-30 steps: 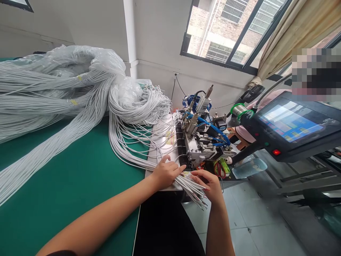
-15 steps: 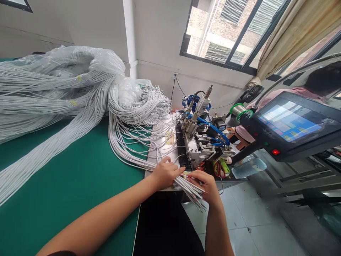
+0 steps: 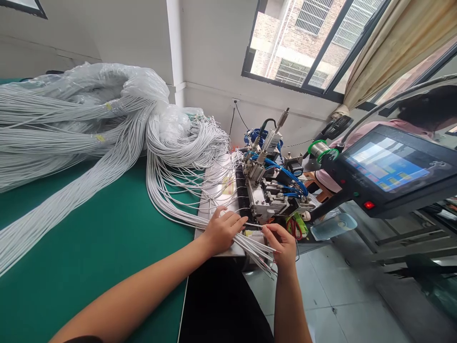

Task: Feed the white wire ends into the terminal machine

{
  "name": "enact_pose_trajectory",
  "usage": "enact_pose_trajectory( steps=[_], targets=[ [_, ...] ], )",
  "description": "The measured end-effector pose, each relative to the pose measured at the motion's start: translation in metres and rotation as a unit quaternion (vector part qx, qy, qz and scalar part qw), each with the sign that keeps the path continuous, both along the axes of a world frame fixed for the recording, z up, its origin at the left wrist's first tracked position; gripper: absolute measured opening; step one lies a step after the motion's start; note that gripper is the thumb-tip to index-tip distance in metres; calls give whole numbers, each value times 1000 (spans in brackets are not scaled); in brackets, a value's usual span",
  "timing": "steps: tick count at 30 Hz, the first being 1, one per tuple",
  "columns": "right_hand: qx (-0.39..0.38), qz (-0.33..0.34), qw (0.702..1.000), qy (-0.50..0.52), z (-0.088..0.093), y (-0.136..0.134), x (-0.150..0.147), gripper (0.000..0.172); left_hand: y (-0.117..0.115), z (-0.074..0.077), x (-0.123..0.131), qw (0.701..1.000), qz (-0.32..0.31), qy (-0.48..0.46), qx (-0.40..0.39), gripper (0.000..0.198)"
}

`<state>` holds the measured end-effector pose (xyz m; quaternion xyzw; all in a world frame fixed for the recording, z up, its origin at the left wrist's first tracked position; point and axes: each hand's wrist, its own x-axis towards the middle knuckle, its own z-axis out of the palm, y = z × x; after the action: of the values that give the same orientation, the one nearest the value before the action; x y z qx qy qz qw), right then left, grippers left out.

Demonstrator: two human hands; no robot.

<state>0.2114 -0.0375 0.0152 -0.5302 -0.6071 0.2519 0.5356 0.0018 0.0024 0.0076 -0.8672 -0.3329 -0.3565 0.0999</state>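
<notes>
Basically, L hand lies over the bundle of thin round white cables at the near edge of the smooth white worktop strip, fingers closed round it, cut ends fanning out past the edge to the R. R hand has a narrow pinch, thumb + fingertips on the end of a single thin white cable, held apart from & just above the rest; that cable runs btwn both hands. Some bundle ends pass just under/beside R hand; can't tell if they touch it

Bundle trails back L to the big looped pile of white cables w/ clear plastic wrap, on the flat dark-green tabletop. Just beyond the hands: silver-and-black metal machine w/ bright blue tubes, more white cables leading to its L side. R of it, green-rimmed spool of silver wire & black-framed monitor w/ lit blue screen. Below, shallow clear plastic tray. Co-worker in pink top behind monitor, hands not visible
</notes>
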Motion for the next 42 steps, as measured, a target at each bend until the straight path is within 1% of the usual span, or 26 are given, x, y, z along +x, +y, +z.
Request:
enact_pose_trajectory(
  steps=[3,7,10,13,20,25,30,42],
  targets=[
    [-19,-46,998,49,-1,1,2,18,-1,0,0,999,20,-25,7,22],
    [-47,-62,995,58,0,2,1,25,0,1,0,1000,25,-6,-11,21],
    [-73,-53,993,76,1,2,1,27,1,0,0,1000,3,15,-14,20],
    [-83,-44,992,88,1,2,2,28,2,-2,0,999,-16,31,-12,21],
    [-88,-27,992,85,-5,3,5,31,4,-4,0,999,-21,35,-9,21],
    [-100,-3,992,71,-9,3,9,35,5,-4,-1,997,-22,69,-31,21],
    [-109,15,991,80,-11,3,10,33,6,-4,-1,995,-32,86,-47,24],
    [-121,40,988,90,-13,4,10,38,7,-6,-2,993,-43,86,-65,28]
  ],
)
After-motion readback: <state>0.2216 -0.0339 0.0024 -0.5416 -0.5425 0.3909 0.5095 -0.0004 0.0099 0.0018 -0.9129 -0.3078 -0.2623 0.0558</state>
